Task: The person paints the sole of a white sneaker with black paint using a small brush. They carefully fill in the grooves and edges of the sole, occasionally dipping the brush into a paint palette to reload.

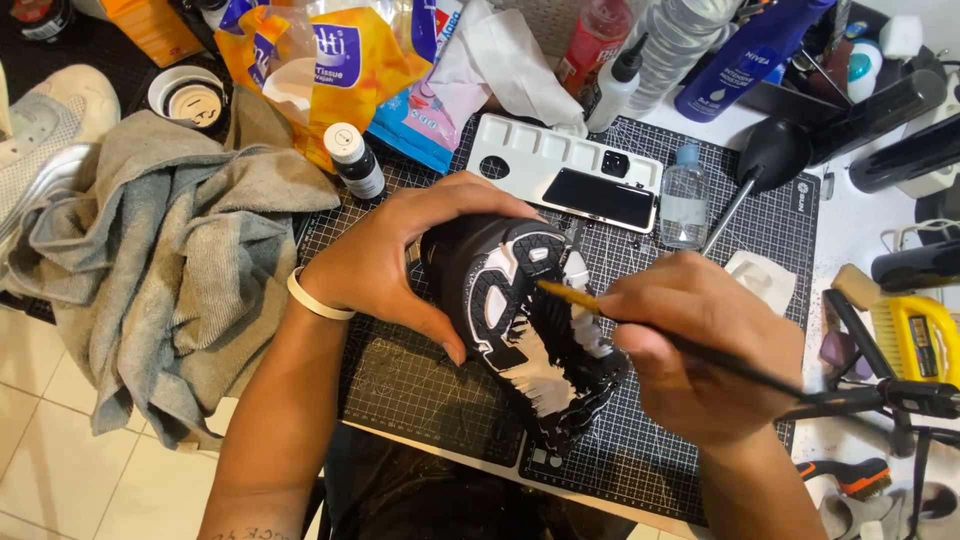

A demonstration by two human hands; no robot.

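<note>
Fingers of left hand point(385, 255) clamp glossy black-and-white shoe point(525, 325) sole-up; right hand point(700, 350) pinches thin brush point(690, 345) over gridded mat point(430, 390).

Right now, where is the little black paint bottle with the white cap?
In the head view, the little black paint bottle stands at the upper left of the black cutting mat, between the grey towel and the white paint palette, just above the left hand.

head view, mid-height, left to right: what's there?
grey towel → left hand → black-and-white shoe → paintbrush → right hand → yellow brush
</note>
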